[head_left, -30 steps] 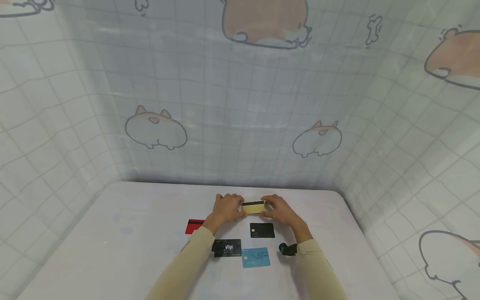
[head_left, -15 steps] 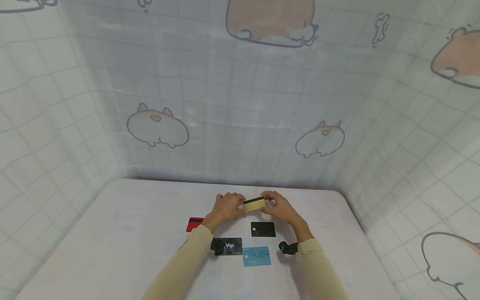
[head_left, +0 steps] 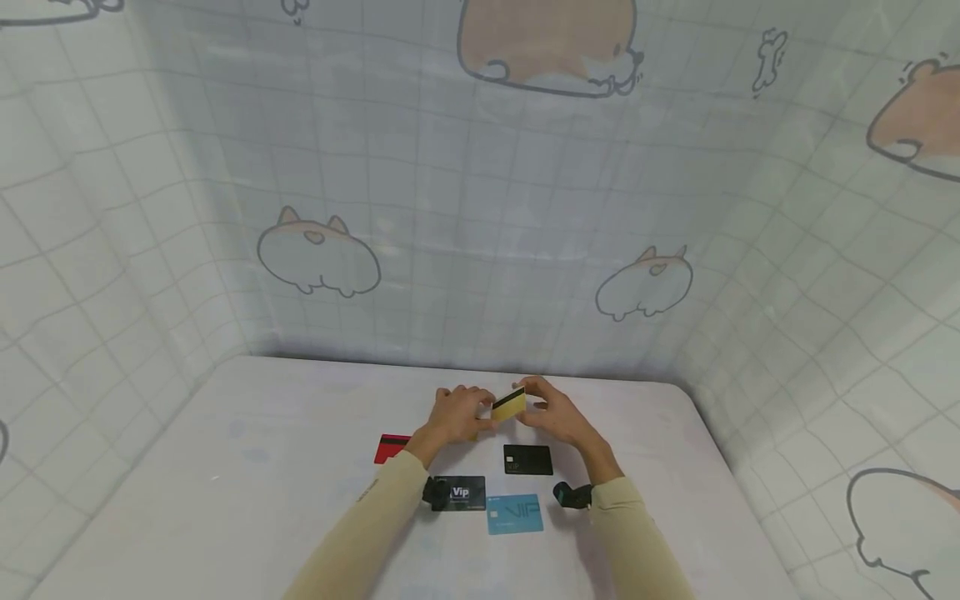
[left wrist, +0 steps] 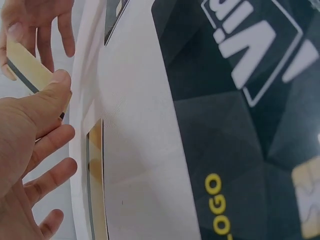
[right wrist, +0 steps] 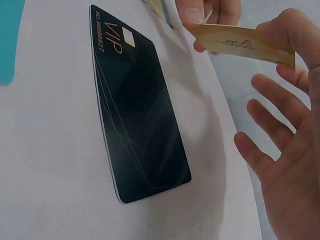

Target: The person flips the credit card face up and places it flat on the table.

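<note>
A gold card (head_left: 508, 405) with a dark stripe along one side is held up between both hands at the far part of the table, tilted with its right end higher. My left hand (head_left: 456, 415) pinches its left end between thumb and finger. The other end is pinched by my right hand (head_left: 553, 410), whose remaining fingers are spread in the right wrist view. There the card's printed gold face (right wrist: 239, 44) shows. Beneath my left hand a second gold card (left wrist: 96, 182) lies on the table, mostly hidden in the head view.
On the white table (head_left: 285, 467) lie a black VIP card (head_left: 528, 460), a dark grey Vip card (head_left: 463, 493), a light blue VIP card (head_left: 514, 514) and a red card (head_left: 390, 448) partly behind the left forearm. A patterned curtain (head_left: 480, 275) surrounds the table.
The gold card has gone from nearly level to tilted, its right end rising. My right hand has shifted slightly up and left, while my left hand stays nearly in place.
</note>
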The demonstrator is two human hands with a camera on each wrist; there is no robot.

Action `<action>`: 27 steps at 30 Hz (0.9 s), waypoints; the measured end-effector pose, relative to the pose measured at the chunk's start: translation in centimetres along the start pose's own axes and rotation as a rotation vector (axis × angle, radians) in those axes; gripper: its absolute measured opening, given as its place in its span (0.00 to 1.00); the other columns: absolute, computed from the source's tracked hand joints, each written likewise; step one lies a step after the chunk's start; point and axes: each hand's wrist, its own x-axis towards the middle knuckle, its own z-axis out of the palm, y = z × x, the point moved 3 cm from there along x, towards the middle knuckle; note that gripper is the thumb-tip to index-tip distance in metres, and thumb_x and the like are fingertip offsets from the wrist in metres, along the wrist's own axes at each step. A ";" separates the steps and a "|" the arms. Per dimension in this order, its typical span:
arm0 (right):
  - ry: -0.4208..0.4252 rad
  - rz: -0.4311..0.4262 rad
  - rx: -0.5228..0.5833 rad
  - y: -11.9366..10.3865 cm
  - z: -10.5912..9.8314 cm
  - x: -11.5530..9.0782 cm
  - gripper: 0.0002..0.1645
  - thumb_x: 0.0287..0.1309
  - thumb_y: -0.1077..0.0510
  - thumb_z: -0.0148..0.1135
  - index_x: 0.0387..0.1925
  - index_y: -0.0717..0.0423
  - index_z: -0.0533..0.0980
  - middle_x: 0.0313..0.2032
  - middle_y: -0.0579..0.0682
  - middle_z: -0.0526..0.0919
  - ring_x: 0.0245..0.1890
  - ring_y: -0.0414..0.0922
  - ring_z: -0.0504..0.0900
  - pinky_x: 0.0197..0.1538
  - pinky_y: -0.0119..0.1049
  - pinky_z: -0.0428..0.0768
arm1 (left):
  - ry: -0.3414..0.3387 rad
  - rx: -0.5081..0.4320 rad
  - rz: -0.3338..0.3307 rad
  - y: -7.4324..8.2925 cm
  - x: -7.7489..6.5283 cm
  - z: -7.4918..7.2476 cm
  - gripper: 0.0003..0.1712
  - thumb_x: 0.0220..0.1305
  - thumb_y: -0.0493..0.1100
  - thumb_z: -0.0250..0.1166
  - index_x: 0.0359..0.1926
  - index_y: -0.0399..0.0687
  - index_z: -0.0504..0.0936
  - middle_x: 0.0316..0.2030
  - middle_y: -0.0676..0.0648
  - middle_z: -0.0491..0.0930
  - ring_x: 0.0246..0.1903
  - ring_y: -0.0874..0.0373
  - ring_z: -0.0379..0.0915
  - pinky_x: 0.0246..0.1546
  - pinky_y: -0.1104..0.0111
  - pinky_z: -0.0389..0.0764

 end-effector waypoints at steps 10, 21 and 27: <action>-0.025 -0.003 0.062 -0.9 0.6 -1.1 0.31 0.55 0.53 0.72 0.57 0.42 0.68 0.64 0.41 0.78 0.67 0.58 0.72 0.64 0.64 0.70 | -0.014 -0.010 0.058 0.5 -1.4 -0.2 0.28 0.61 0.60 0.70 0.61 0.61 0.80 0.53 0.56 0.82 0.52 0.53 0.74 0.57 0.42 0.64; 0.009 -0.095 0.088 -2.2 1.2 -2.4 0.31 0.57 0.60 0.71 0.60 0.54 0.68 0.59 0.53 0.80 0.62 0.54 0.77 0.66 0.58 0.69 | 0.002 -0.038 0.086 0.6 -2.8 -0.1 0.31 0.64 0.61 0.68 0.65 0.60 0.77 0.54 0.58 0.82 0.56 0.52 0.72 0.58 0.42 0.63; 0.025 -0.096 0.049 -1.7 1.5 -3.2 0.29 0.58 0.59 0.71 0.58 0.49 0.68 0.56 0.49 0.79 0.60 0.51 0.78 0.65 0.54 0.72 | 0.004 -0.039 0.085 0.7 -3.4 0.0 0.31 0.64 0.62 0.67 0.65 0.60 0.77 0.55 0.56 0.82 0.57 0.52 0.72 0.58 0.42 0.62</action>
